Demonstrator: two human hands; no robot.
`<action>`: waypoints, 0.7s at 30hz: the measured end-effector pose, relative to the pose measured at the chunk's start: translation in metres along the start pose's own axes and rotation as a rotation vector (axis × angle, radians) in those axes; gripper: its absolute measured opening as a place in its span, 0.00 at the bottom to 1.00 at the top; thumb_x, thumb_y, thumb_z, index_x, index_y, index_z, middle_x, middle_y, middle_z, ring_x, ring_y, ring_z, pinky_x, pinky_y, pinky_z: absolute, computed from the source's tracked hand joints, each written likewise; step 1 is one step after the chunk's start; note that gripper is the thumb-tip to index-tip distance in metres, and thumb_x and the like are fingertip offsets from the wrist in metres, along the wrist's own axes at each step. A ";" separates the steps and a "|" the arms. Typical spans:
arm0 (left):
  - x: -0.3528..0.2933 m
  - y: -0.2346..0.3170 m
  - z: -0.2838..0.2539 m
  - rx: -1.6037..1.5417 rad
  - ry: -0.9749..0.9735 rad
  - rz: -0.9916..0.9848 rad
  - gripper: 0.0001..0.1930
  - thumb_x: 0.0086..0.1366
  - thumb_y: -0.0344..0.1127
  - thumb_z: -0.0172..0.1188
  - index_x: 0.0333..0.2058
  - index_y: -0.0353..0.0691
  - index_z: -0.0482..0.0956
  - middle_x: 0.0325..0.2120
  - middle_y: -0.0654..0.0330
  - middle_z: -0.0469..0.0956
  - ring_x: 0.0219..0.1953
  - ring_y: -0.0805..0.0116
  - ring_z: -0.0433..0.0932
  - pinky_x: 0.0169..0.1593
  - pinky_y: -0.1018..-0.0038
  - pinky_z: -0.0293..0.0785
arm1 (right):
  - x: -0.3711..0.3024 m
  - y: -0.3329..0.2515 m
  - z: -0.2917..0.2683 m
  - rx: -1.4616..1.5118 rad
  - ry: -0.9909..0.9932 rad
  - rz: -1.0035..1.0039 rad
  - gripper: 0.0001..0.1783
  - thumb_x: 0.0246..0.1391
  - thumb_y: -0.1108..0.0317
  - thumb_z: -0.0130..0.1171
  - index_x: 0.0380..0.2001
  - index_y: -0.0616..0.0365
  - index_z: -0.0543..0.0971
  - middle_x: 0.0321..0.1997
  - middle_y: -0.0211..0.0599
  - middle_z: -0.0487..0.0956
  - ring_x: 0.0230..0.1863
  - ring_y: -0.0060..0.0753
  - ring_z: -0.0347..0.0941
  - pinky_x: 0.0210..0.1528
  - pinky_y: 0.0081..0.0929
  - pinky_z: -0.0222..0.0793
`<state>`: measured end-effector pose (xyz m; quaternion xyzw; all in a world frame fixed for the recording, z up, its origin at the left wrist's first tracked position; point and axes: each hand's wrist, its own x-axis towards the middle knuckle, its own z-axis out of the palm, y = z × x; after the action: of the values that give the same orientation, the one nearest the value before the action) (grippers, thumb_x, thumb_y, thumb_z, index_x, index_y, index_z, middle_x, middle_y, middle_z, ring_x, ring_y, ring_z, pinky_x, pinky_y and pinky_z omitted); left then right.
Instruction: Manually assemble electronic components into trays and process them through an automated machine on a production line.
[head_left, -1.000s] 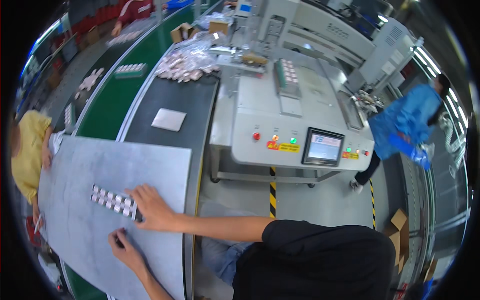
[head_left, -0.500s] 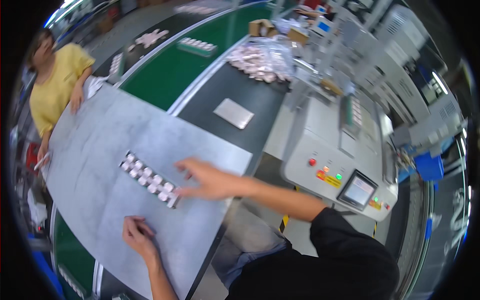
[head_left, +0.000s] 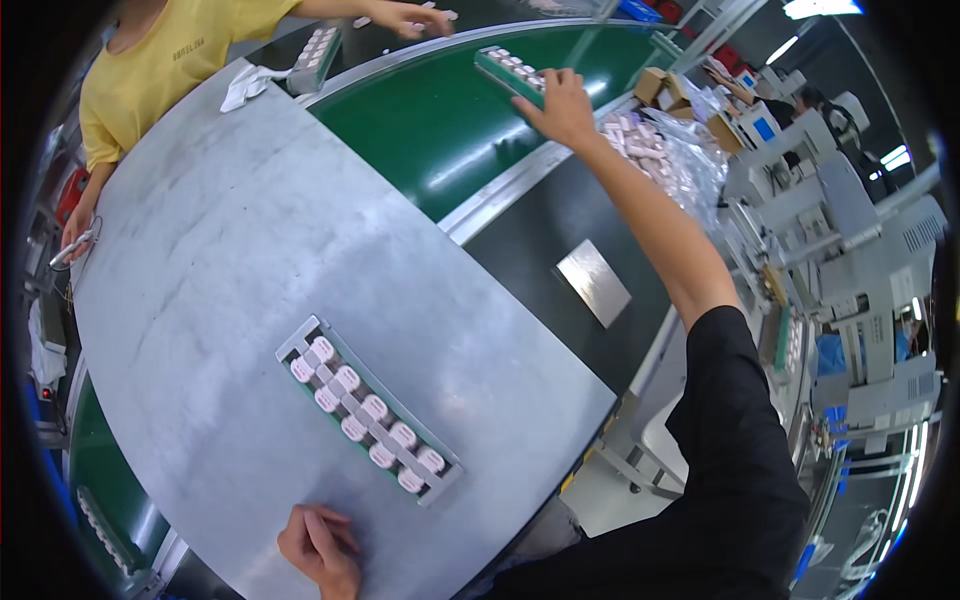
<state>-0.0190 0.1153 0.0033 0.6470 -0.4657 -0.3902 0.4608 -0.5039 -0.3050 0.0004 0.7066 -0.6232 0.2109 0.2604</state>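
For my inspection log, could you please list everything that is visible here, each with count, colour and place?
Tray of small parts: one, grey with pale pink parts, on the worktable near the person.
Second tray: one, green, on the belt, under the right hand.
Third tray: one, at the far table edge.
Worktable: one, grey.
Conveyor belt: one, green.
Metal plate: one, silver, on the dark belt.
Bagged parts: a heap, pinkish.
Co-worker: one, yellow shirt.
Machines: several, grey.
Left hand: resting on the table.
Right hand: on the second tray.
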 end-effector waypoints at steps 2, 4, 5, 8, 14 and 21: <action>-0.002 -0.008 -0.001 -0.009 0.011 0.033 0.23 0.76 0.41 0.44 0.21 0.34 0.69 0.11 0.64 0.66 0.08 0.81 0.60 0.15 0.82 0.50 | 0.015 0.021 0.026 -0.055 -0.059 0.061 0.50 0.45 0.34 0.66 0.59 0.64 0.68 0.54 0.56 0.72 0.57 0.57 0.67 0.57 0.48 0.68; 0.001 -0.010 -0.005 -0.036 0.032 0.078 0.23 0.75 0.40 0.44 0.20 0.34 0.69 0.10 0.63 0.68 0.07 0.79 0.62 0.15 0.81 0.52 | 0.020 0.023 0.040 -0.077 -0.237 0.189 0.59 0.42 0.29 0.65 0.64 0.65 0.63 0.58 0.60 0.72 0.60 0.60 0.67 0.61 0.47 0.66; 0.004 0.002 -0.008 0.017 -0.082 0.020 0.21 0.74 0.41 0.47 0.24 0.32 0.72 0.16 0.57 0.72 0.13 0.73 0.69 0.19 0.75 0.61 | 0.023 0.041 0.047 -0.042 -0.371 0.273 0.63 0.39 0.26 0.65 0.65 0.65 0.61 0.57 0.61 0.73 0.60 0.60 0.69 0.61 0.45 0.67; 0.005 0.008 -0.018 0.082 -0.223 -0.042 0.18 0.72 0.39 0.50 0.29 0.28 0.77 0.23 0.52 0.79 0.22 0.67 0.78 0.25 0.71 0.73 | 0.027 0.043 0.065 0.049 -0.360 0.276 0.61 0.41 0.29 0.67 0.63 0.69 0.62 0.58 0.64 0.73 0.58 0.60 0.72 0.59 0.45 0.70; 0.007 0.000 -0.003 0.034 -0.113 0.183 0.21 0.73 0.35 0.45 0.19 0.33 0.72 0.09 0.62 0.69 0.09 0.77 0.65 0.17 0.80 0.57 | 0.035 0.018 0.058 0.113 -0.395 0.323 0.50 0.40 0.32 0.69 0.50 0.70 0.74 0.48 0.59 0.80 0.50 0.58 0.77 0.53 0.42 0.74; 0.008 0.009 -0.002 0.006 -0.160 0.041 0.17 0.70 0.30 0.48 0.21 0.33 0.78 0.09 0.63 0.70 0.11 0.77 0.69 0.18 0.78 0.62 | 0.039 -0.088 -0.019 0.788 -0.500 0.383 0.50 0.36 0.33 0.73 0.47 0.73 0.80 0.35 0.45 0.84 0.29 0.29 0.81 0.34 0.25 0.76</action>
<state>-0.0168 0.1066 0.0115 0.6054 -0.5153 -0.4297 0.4282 -0.4111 -0.3154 0.0304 0.6532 -0.6580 0.2983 -0.2266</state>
